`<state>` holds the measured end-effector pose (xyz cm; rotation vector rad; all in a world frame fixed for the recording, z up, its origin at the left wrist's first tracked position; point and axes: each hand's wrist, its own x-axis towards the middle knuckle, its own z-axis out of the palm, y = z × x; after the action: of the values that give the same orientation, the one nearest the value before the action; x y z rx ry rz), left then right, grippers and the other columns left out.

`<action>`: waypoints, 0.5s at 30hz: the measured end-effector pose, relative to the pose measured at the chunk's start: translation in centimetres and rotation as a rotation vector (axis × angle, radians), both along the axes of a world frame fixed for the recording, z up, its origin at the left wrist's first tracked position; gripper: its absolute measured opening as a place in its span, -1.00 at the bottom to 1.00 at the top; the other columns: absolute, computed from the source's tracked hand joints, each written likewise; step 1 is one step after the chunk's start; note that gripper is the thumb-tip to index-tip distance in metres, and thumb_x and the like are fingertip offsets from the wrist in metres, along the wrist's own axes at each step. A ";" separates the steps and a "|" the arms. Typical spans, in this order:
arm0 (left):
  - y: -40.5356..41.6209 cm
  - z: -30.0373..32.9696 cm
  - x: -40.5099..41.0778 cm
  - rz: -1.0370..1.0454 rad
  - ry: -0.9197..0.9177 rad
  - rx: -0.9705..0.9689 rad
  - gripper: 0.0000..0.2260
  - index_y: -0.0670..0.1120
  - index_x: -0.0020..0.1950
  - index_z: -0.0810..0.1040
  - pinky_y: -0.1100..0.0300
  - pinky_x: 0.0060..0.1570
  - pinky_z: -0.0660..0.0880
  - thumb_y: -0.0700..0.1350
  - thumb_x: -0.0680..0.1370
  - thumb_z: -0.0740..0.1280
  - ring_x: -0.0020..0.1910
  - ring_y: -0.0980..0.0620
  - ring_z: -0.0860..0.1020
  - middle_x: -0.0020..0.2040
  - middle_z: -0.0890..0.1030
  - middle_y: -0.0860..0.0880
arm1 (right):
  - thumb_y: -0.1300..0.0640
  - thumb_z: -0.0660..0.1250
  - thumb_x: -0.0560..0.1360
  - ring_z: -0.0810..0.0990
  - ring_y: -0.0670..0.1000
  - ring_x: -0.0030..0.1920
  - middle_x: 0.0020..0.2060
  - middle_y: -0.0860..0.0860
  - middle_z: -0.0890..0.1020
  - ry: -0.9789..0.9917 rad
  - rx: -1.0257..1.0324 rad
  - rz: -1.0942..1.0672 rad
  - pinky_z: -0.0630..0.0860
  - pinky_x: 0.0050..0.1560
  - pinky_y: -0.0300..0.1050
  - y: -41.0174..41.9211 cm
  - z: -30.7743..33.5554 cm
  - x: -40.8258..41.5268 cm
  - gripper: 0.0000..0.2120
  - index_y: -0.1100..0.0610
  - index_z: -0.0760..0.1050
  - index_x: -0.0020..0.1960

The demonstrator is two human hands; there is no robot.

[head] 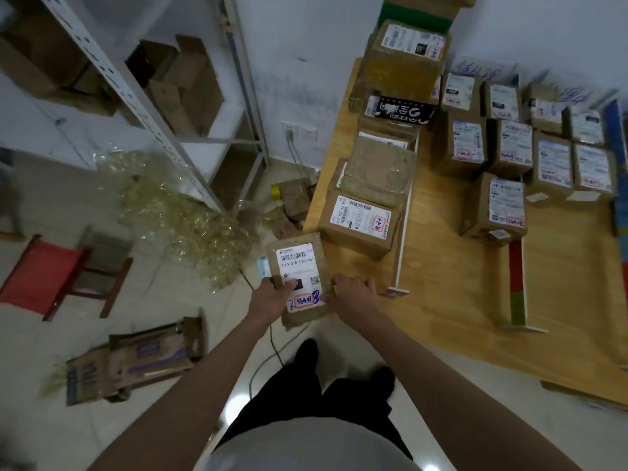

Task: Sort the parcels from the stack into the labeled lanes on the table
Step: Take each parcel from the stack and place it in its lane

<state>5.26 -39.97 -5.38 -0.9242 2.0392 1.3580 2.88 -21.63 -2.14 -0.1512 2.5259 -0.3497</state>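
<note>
Both hands hold one labelled parcel (299, 278): left hand (270, 295), right hand (353, 295) grip its sides; counter (441, 283) just right.

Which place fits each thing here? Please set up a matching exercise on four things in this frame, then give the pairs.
Things:
1. small parcel
2. red stool
3. black-banded box
4. flattened carton

Places:
A. on the floor at lower left, lying flat
B. held in both hands, label up, off the table's near corner
C. standing on the floor at far left
D. on the table, in the left row of parcels, towards the wall

Pairs: 1-B, 2-C, 3-D, 4-A
</note>
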 end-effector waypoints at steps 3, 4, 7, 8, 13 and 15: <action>-1.7 1.8 0.2 -0.052 0.031 -0.107 -0.43 -0.08 0.21 0.57 -0.06 0.13 0.56 0.31 0.39 0.35 0.07 -0.09 0.63 0.11 0.67 -0.07 | -0.11 0.22 0.59 0.55 0.10 0.16 0.10 0.03 0.63 -0.062 -0.089 0.028 0.19 0.29 0.07 -0.7 1.1 -0.2 -0.68 0.10 0.45 0.19; -2.2 2.7 0.1 -0.066 0.045 -0.118 -0.48 -0.09 0.22 0.57 -0.06 0.14 0.56 0.28 0.45 0.36 0.07 -0.09 0.63 0.11 0.67 -0.07 | -0.12 0.20 0.60 0.55 0.08 0.17 0.11 0.02 0.63 -0.059 -0.117 0.033 0.18 0.32 0.07 -1.0 1.6 -0.3 -0.68 0.09 0.47 0.18; -3.7 5.5 -1.0 -0.091 0.110 -0.115 -0.66 -0.09 0.21 0.60 -0.05 0.13 0.56 0.10 0.56 0.38 0.04 -0.08 0.63 0.10 0.67 -0.10 | -0.18 0.07 0.64 0.58 0.08 0.12 0.05 0.03 0.66 0.025 -0.168 0.002 0.25 0.32 0.06 -2.0 3.1 -1.4 -0.58 0.08 0.57 0.10; -4.1 6.6 -1.6 -0.103 0.130 -0.127 -0.67 -0.09 0.21 0.60 -0.06 0.13 0.56 0.09 0.56 0.38 0.06 -0.10 0.63 0.10 0.67 -0.10 | -0.18 0.03 0.65 0.59 0.09 0.08 -0.01 0.05 0.67 0.069 -0.173 -0.018 0.30 0.31 0.06 -2.3 3.7 -2.0 -0.54 0.09 0.59 0.04; -4.7 12.0 -5.1 -0.226 0.236 -0.221 -0.64 -0.15 0.20 0.61 0.03 0.07 0.57 0.09 0.57 0.38 -0.01 -0.07 0.62 0.08 0.67 -0.11 | -0.12 0.02 0.68 0.58 0.13 0.07 -0.05 0.08 0.65 0.347 -0.177 -0.084 0.39 0.24 0.06 -2.2 7.2 -5.2 -0.59 0.09 0.56 0.07; -4.5 13.9 -6.5 -0.286 0.265 -0.259 -0.61 -0.16 0.18 0.62 0.06 0.04 0.57 0.13 0.57 0.35 -0.03 -0.06 0.62 0.06 0.68 -0.11 | -0.09 0.04 0.67 0.53 0.12 0.20 0.10 0.07 0.63 0.426 -0.168 -0.112 0.33 0.25 0.05 -1.3 8.7 -6.2 -0.62 0.07 0.53 0.22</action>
<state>-1.21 -44.44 8.56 -0.5439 2.4819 1.1278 -3.37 -22.97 6.52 -0.1638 2.9307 -0.6328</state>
